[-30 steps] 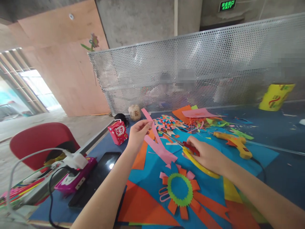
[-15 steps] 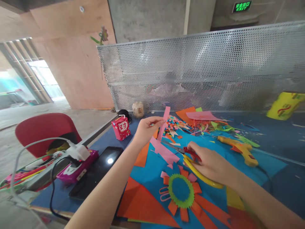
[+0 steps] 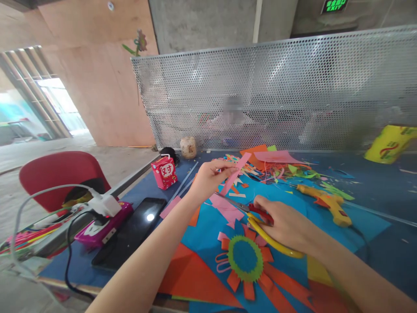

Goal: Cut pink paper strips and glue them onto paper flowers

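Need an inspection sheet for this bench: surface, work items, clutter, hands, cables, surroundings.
Surface: blue tabletop, partly covered by blue sheet.
Work items: pink strip, scissors, paper flower with green toothed ring.
Clutter: paper scraps, red drink box, black flat device, glue gun.
Hands: left hand pinches pink strip; right hand holds scissors.
Cables: white cable and black cable at purple power strip; glue gun cord.
Surroundings: perforated screen behind; red chair at left.
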